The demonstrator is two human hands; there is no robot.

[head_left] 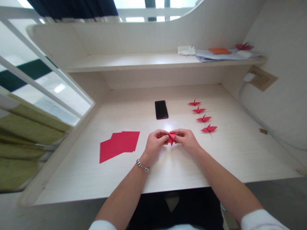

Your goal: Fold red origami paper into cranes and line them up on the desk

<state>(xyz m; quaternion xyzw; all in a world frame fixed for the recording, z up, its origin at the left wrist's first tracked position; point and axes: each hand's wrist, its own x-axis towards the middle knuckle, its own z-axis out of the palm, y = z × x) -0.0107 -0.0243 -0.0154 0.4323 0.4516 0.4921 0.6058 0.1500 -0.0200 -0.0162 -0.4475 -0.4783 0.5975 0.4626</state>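
Between my two hands is a small folded piece of red origami paper, its pointed tip facing down toward me. My left hand pinches its left side with thumb and fingers. On the other side my right hand grips it the same way, and the fingertips hide part of the folds. Several finished red paper cranes stand in a slanting row to the right, the nearest crane closest to my right hand. Left of my hands lies a fanned stack of flat red paper sheets.
A black phone lies on the desk beyond my hands. The shelf above bears papers, an orange packet and a dark red folded item. At right, a cable runs down from a wall socket.
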